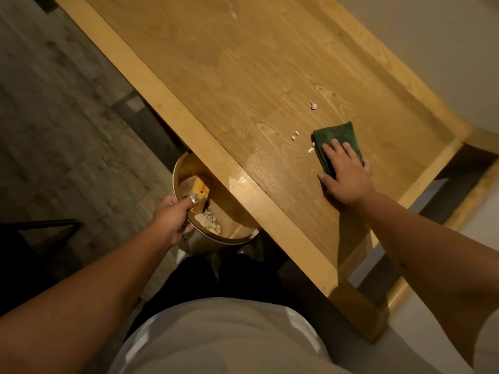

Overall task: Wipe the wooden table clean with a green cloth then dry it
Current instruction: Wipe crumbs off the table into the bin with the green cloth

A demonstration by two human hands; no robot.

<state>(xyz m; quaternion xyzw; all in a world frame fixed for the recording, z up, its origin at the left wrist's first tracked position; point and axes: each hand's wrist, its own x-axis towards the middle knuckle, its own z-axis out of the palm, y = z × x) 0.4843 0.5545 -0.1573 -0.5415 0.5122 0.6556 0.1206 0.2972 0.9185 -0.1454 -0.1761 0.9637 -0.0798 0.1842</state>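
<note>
Your right hand [347,174] presses flat, fingers extended, on the folded green cloth [336,140], which lies on the wooden table [216,85] towards its near edge. The cloth looks soft and light; palm pressure should suffice. White crumbs [294,135] lie just beside the cloth. Your left hand [172,218] grips the bin [232,240] rim below the table edge; the bin holds a yellow carton [199,188] and pale scraps [208,221].

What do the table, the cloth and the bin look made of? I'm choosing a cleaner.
Table: wood with visible grain, glossy where it reflects light, probably varnished.
Cloth: dark green, fuzzy nap, likely microfibre or terry.
Bin: smooth, pale, round wall; plastic or coated metal, unclear.
</note>
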